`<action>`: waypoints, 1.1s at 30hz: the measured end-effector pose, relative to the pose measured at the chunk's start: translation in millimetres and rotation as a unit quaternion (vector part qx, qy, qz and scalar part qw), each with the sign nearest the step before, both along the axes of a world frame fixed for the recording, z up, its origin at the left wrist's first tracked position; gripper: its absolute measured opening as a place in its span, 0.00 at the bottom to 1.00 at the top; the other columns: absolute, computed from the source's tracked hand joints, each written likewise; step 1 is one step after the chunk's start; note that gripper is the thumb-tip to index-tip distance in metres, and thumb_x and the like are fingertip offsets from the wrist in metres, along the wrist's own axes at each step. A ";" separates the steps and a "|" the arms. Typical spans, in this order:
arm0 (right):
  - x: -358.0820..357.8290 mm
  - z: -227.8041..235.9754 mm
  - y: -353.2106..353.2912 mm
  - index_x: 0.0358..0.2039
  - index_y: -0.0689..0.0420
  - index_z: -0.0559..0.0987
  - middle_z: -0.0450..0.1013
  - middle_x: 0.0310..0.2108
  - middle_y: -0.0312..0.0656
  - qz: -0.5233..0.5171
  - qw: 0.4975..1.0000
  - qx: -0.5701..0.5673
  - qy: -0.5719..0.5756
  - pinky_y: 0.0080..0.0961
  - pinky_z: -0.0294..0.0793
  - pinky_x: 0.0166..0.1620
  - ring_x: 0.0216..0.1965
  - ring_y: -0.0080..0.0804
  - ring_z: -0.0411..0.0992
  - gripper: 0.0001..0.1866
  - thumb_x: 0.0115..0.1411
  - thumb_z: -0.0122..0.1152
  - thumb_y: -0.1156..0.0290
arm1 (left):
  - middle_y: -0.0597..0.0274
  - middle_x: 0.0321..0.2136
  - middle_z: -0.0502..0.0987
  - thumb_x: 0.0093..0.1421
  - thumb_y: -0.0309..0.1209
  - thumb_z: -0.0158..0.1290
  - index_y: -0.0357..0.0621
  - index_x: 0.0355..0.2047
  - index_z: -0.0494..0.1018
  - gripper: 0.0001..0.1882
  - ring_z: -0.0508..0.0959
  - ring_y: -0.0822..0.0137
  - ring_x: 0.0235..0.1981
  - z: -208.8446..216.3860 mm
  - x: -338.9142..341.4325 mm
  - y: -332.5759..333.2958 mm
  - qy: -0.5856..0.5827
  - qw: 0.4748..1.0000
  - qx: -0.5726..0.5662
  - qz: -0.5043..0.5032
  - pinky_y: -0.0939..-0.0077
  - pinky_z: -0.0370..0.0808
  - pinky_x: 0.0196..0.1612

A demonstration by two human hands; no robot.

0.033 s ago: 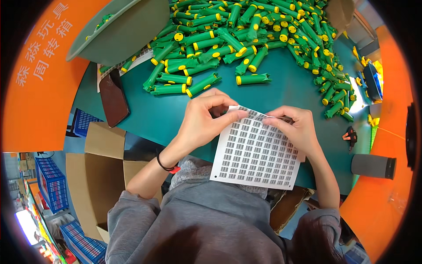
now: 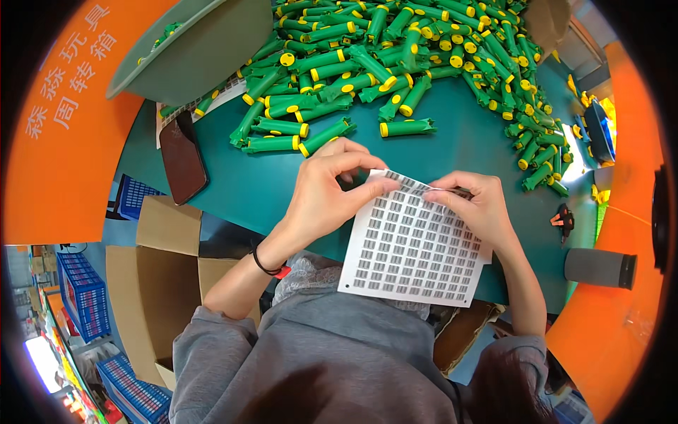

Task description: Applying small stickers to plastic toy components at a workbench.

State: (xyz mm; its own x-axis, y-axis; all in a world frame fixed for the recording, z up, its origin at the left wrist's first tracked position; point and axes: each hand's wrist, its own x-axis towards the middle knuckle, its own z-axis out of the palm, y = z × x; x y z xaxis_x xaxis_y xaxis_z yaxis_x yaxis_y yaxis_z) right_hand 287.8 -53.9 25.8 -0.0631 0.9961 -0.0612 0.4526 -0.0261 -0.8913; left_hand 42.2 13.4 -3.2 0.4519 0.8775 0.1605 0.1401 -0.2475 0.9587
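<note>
Over table edge, printed sheet

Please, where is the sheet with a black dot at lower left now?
In the head view, the sheet is slightly right of centre, held near its top by the left hand and right hand, below the green tubes.

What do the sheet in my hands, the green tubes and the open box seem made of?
Sheet: probably paper, matte, thin and bent at its top edge. Green tubes: likely plastic, slightly shiny and evenly coloured; stiffness unclear. Open box: apparently cardboard, dull brown, with folded flaps.
</note>
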 end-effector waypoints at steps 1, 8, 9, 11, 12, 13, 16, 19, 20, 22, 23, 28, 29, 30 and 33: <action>4.5 3.2 3.0 0.36 0.62 0.84 0.81 0.34 0.38 0.007 0.998 -0.056 0.008 0.18 0.77 0.37 0.32 0.22 0.78 0.07 0.58 0.68 0.74 | 0.64 0.27 0.76 0.55 0.31 0.68 0.38 0.32 0.82 0.10 0.71 0.80 0.23 1.7 2.1 -0.3 0.031 0.990 0.132 0.026 0.84 0.70 0.27; -15.2 -11.2 -2.6 0.38 0.61 0.81 0.77 0.35 0.40 0.003 0.962 0.199 -0.189 0.25 0.72 0.41 0.38 0.33 0.73 0.06 0.60 0.64 0.74 | 0.65 0.30 0.77 0.52 0.30 0.69 0.41 0.34 0.83 0.10 0.74 0.76 0.26 2.7 6.0 -3.9 0.061 0.998 -0.035 0.003 0.80 0.71 0.28; -16.4 -15.3 -3.7 0.38 0.62 0.81 0.77 0.35 0.40 -0.024 0.984 0.141 -0.111 0.25 0.72 0.41 0.38 0.33 0.73 0.06 0.60 0.64 0.74 | 0.66 0.31 0.78 0.52 0.30 0.68 0.42 0.34 0.83 0.10 0.74 0.74 0.28 7.7 5.4 -1.1 0.073 0.997 0.014 0.001 0.78 0.72 0.29; -12.4 -20.9 -0.8 0.38 0.62 0.81 0.77 0.35 0.40 -0.019 0.983 0.136 -0.122 0.26 0.72 0.41 0.38 0.32 0.73 0.07 0.60 0.64 0.74 | 0.66 0.32 0.79 0.53 0.31 0.67 0.44 0.35 0.83 0.10 0.75 0.71 0.30 14.2 2.3 4.1 0.087 0.994 0.063 0.002 0.77 0.72 0.30; -11.5 -21.9 0.1 0.38 0.62 0.82 0.77 0.34 0.40 -0.011 0.981 0.150 -0.125 0.25 0.72 0.40 0.38 0.32 0.73 0.06 0.60 0.64 0.75 | 0.66 0.32 0.79 0.54 0.31 0.66 0.44 0.36 0.83 0.09 0.75 0.69 0.31 16.0 0.6 7.0 0.093 0.989 0.117 -0.001 0.75 0.73 0.31; -11.7 -21.6 0.3 0.37 0.61 0.83 0.77 0.34 0.40 -0.003 0.978 0.164 -0.128 0.25 0.72 0.39 0.37 0.31 0.73 0.06 0.60 0.65 0.75 | 0.65 0.33 0.79 0.55 0.31 0.65 0.45 0.36 0.83 0.09 0.75 0.66 0.32 17.5 -2.0 10.2 0.098 0.980 0.172 -0.004 0.73 0.74 0.33; -11.8 -21.4 0.5 0.37 0.61 0.83 0.77 0.34 0.39 -0.001 0.977 0.167 -0.135 0.25 0.72 0.39 0.37 0.31 0.72 0.06 0.60 0.65 0.75 | 0.62 0.32 0.79 0.54 0.32 0.64 0.45 0.33 0.82 0.07 0.76 0.60 0.35 22.9 -0.4 17.2 0.153 0.961 0.227 -0.046 0.67 0.74 0.37; -13.5 -22.1 1.2 0.37 0.61 0.83 0.77 0.34 0.38 0.001 0.979 0.157 -0.131 0.25 0.72 0.40 0.37 0.31 0.72 0.06 0.59 0.65 0.76 | 0.62 0.31 0.79 0.54 0.32 0.64 0.44 0.31 0.82 0.07 0.76 0.59 0.35 24.9 2.0 20.7 0.189 0.955 0.216 -0.079 0.64 0.74 0.38; -13.8 -22.2 1.1 0.37 0.61 0.83 0.77 0.34 0.38 0.001 0.979 0.158 -0.131 0.25 0.72 0.40 0.37 0.31 0.72 0.06 0.59 0.65 0.76 | 0.62 0.30 0.79 0.54 0.33 0.64 0.44 0.30 0.82 0.07 0.76 0.59 0.35 25.0 2.4 21.3 0.198 0.954 0.204 -0.094 0.64 0.74 0.38; -14.1 -22.4 0.9 0.36 0.60 0.84 0.77 0.33 0.38 0.009 0.975 0.173 -0.137 0.25 0.72 0.39 0.37 0.31 0.72 0.05 0.59 0.65 0.76 | 0.62 0.30 0.79 0.54 0.33 0.64 0.44 0.29 0.82 0.07 0.76 0.59 0.35 26.2 3.3 24.0 0.205 0.952 0.199 -0.107 0.64 0.74 0.38; -13.9 -22.1 0.6 0.36 0.60 0.84 0.77 0.33 0.38 0.009 0.975 0.173 -0.137 0.25 0.72 0.39 0.37 0.31 0.72 0.05 0.59 0.65 0.76 | 0.62 0.29 0.79 0.53 0.33 0.64 0.44 0.29 0.82 0.07 0.76 0.59 0.34 26.7 3.5 25.2 0.212 0.950 0.194 -0.119 0.64 0.74 0.38; -12.9 -21.8 2.0 0.36 0.60 0.84 0.77 0.33 0.38 0.012 0.975 0.173 -0.138 0.25 0.72 0.39 0.36 0.31 0.71 0.05 0.59 0.66 0.76 | 0.62 0.29 0.79 0.54 0.31 0.64 0.43 0.30 0.81 0.07 0.76 0.60 0.34 26.5 4.4 33.4 0.211 0.954 0.168 -0.132 0.66 0.73 0.37; -12.2 -22.7 2.3 0.36 0.60 0.84 0.77 0.33 0.38 0.011 0.975 0.172 -0.138 0.25 0.72 0.39 0.36 0.31 0.71 0.05 0.59 0.66 0.76 | 0.61 0.29 0.79 0.53 0.33 0.64 0.43 0.30 0.81 0.07 0.76 0.58 0.35 26.9 4.6 34.5 0.207 0.958 0.144 -0.140 0.64 0.73 0.37; -11.4 -24.3 2.6 0.36 0.60 0.84 0.77 0.33 0.38 0.004 0.975 0.171 -0.138 0.25 0.72 0.39 0.36 0.31 0.71 0.05 0.59 0.66 0.76 | 0.61 0.29 0.79 0.53 0.33 0.64 0.43 0.30 0.81 0.07 0.76 0.58 0.35 26.4 4.6 34.2 0.206 0.958 0.144 -0.141 0.64 0.73 0.37; -11.4 -24.2 6.2 0.36 0.60 0.84 0.77 0.33 0.38 -0.001 0.976 0.169 -0.137 0.25 0.71 0.39 0.36 0.31 0.71 0.05 0.58 0.66 0.76 | 0.61 0.29 0.79 0.53 0.33 0.64 0.43 0.31 0.81 0.08 0.76 0.58 0.35 24.1 4.0 34.9 0.195 0.962 0.152 -0.115 0.63 0.73 0.37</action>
State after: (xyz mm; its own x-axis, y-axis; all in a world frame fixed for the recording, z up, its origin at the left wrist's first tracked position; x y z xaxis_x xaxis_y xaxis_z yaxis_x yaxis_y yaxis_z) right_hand 276.4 -47.7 1.6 -0.0889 0.9626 0.2559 0.6747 0.2471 -0.6955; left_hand 46.2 48.4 20.9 0.7067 0.6864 0.1715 0.3831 -0.5751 0.7228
